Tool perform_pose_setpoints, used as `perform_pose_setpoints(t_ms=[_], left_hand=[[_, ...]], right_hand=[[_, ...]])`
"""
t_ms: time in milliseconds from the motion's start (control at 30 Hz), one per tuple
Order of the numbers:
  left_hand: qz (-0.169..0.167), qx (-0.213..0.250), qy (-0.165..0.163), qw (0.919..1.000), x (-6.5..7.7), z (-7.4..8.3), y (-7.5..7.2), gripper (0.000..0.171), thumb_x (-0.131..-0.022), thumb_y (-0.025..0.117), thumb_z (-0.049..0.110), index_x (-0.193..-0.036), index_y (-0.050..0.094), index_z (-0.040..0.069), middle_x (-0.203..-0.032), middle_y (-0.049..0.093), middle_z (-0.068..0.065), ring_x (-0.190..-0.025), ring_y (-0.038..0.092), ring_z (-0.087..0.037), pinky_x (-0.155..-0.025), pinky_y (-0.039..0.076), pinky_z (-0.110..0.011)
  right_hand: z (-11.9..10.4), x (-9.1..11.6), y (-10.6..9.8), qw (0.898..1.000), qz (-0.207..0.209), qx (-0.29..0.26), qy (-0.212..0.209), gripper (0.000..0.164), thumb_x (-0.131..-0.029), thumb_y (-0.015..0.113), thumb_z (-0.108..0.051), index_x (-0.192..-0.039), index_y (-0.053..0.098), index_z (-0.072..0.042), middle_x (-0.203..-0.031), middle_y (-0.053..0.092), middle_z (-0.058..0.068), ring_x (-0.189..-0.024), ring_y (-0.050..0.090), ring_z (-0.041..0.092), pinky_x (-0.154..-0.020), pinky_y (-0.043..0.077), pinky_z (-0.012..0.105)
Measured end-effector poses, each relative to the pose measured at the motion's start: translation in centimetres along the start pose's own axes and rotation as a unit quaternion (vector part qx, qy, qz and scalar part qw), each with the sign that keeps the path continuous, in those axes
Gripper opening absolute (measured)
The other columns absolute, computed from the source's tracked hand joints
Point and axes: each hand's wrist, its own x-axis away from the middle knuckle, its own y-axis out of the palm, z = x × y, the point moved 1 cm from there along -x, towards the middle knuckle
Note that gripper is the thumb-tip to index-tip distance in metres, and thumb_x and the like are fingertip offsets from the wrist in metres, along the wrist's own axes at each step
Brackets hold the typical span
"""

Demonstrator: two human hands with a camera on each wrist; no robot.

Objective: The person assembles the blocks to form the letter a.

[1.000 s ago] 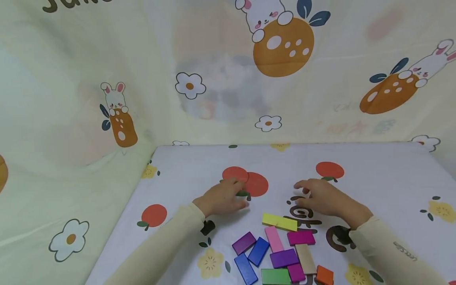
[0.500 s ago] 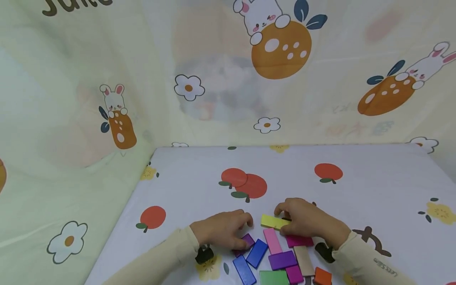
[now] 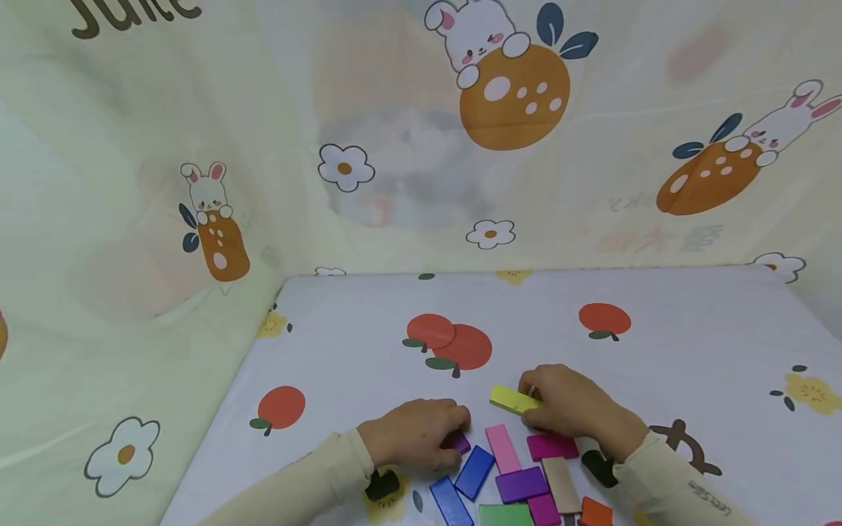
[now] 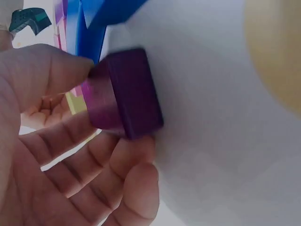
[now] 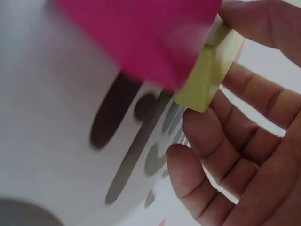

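My left hand (image 3: 419,434) pinches a dark purple block (image 4: 127,94) between thumb and fingers, at the left of a loose group of coloured blocks. In the head view most of that block is hidden under the hand. With thumb and fingertips my right hand (image 3: 572,403) grips the right end of a yellow block (image 3: 511,399), behind the group. Nearest to the right hand lies a magenta block (image 3: 551,446); a pink block (image 3: 503,448) stretches between the two hands. Close to the left hand are two blue blocks, one (image 3: 474,473) slanting beside the other (image 3: 451,501).
Nearer the front lie a violet block (image 3: 522,485), a beige block (image 3: 562,485), a green block (image 3: 505,515), a small magenta block (image 3: 544,509) and an orange block (image 3: 596,511). A printed cloth (image 3: 355,329) covers the table; a patterned curtain (image 3: 395,241) hangs behind.
Both hands have come down and in toward the blocks. The right hand has taken hold of the yellow block and shifted it slightly; the left now holds the dark purple block.
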Motion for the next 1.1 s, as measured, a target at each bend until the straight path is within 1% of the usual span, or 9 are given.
perform_pose_setpoints(t_ms=[133, 233, 367, 467, 533, 667, 833, 1033, 1100], left_hand=[[0.035, -0.045, -0.002, 0.9984, -0.7, -0.3, -0.3, 0.028, -0.095, 0.074, 0.028, -0.120, 0.066, 0.018, -0.096, 0.059, 0.010, -0.079, 0.051, -0.002, -0.072, 0.045, -0.016], [0.058, -0.064, -0.004, 0.9962, -1.8, -0.7, -0.5, 0.031, -0.096, 0.074, 0.028, -0.123, 0.065, 0.018, -0.099, 0.061, 0.008, -0.081, 0.052, -0.002, -0.073, 0.046, -0.017], [0.086, -0.080, -0.004, 0.9931, -3.6, -1.2, -0.9, 0.031, -0.097, 0.074, 0.026, -0.125, 0.065, 0.016, -0.103, 0.063, 0.006, -0.084, 0.055, -0.004, -0.074, 0.048, -0.016], [0.104, -0.090, -0.008, 0.9904, -5.0, -1.4, -1.2, 0.031, -0.098, 0.074, 0.026, -0.125, 0.064, 0.016, -0.106, 0.063, 0.005, -0.087, 0.057, -0.005, -0.076, 0.049, -0.017], [0.118, -0.101, -0.009, 0.9879, -5.8, -1.7, -1.5, 0.028, -0.099, 0.073, 0.027, -0.123, 0.065, 0.015, -0.107, 0.063, 0.004, -0.090, 0.057, -0.007, -0.079, 0.050, -0.018], [0.139, -0.093, -0.004, 0.9859, -6.7, -2.2, -2.0, 0.026, -0.098, 0.075, 0.023, -0.120, 0.066, 0.013, -0.111, 0.062, 0.001, -0.098, 0.058, -0.010, -0.085, 0.050, -0.018], [0.139, -0.066, 0.005, 0.9881, -7.3, -2.5, -2.6, 0.032, -0.096, 0.075, 0.016, -0.126, 0.068, 0.011, -0.120, 0.064, -0.003, -0.108, 0.059, -0.012, -0.094, 0.051, -0.019], [0.143, -0.047, 0.004, 0.9887, -9.2, -2.4, -2.7, 0.031, -0.097, 0.074, 0.017, -0.127, 0.070, 0.011, -0.121, 0.067, -0.002, -0.111, 0.062, -0.013, -0.097, 0.051, -0.020], [0.139, -0.040, 0.002, 0.9894, -9.9, -2.4, -2.6, 0.032, -0.097, 0.074, 0.018, -0.128, 0.070, 0.011, -0.121, 0.067, -0.003, -0.109, 0.063, -0.013, -0.096, 0.051, -0.020]], right_hand=[[1.4, 0.2, -0.1, 1.000, 0.022, -0.017, 0.009, 0.028, -0.083, 0.082, -0.020, -0.107, 0.074, -0.009, -0.086, 0.065, -0.001, -0.080, 0.057, 0.016, -0.066, 0.051, 0.033], [2.1, 0.4, -0.2, 0.998, 0.032, -0.037, 0.027, 0.037, -0.085, 0.081, -0.021, -0.118, 0.071, -0.006, -0.080, 0.065, 0.000, -0.068, 0.059, 0.015, -0.058, 0.049, 0.032], [2.7, 0.6, -0.4, 0.998, 0.050, -0.033, 0.037, 0.046, -0.087, 0.081, -0.024, -0.126, 0.067, -0.003, -0.082, 0.065, 0.001, -0.068, 0.058, 0.016, -0.060, 0.049, 0.033], [3.1, 0.7, -0.6, 0.997, 0.066, -0.014, 0.038, 0.051, -0.086, 0.082, -0.027, -0.127, 0.066, 0.000, -0.090, 0.066, 0.002, -0.077, 0.056, 0.017, -0.066, 0.048, 0.035], [3.5, 0.8, -0.8, 0.996, 0.075, -0.010, 0.045, 0.053, -0.086, 0.083, -0.027, -0.127, 0.065, 0.002, -0.090, 0.067, 0.003, -0.076, 0.056, 0.018, -0.066, 0.047, 0.035], [4.2, 0.9, -1.3, 0.993, 0.095, -0.006, 0.066, 0.057, -0.087, 0.081, -0.026, -0.131, 0.063, 0.005, -0.093, 0.070, 0.010, -0.077, 0.057, 0.021, -0.065, 0.047, 0.036], [4.7, 1.1, -1.7, 0.990, 0.103, -0.008, 0.100, 0.069, -0.088, 0.079, -0.028, -0.141, 0.054, 0.007, -0.108, 0.070, 0.022, -0.084, 0.057, 0.028, -0.066, 0.048, 0.039], [4.9, 1.4, -2.0, 0.988, 0.095, -0.017, 0.124, 0.073, -0.087, 0.078, -0.024, -0.143, 0.047, 0.010, -0.098, 0.065, 0.019, -0.081, 0.057, 0.029, -0.064, 0.049, 0.038], [4.8, 1.4, -2.2, 0.987, 0.094, -0.003, 0.130, 0.072, -0.087, 0.079, -0.025, -0.143, 0.047, 0.010, -0.098, 0.064, 0.020, -0.082, 0.057, 0.029, -0.065, 0.050, 0.040]])
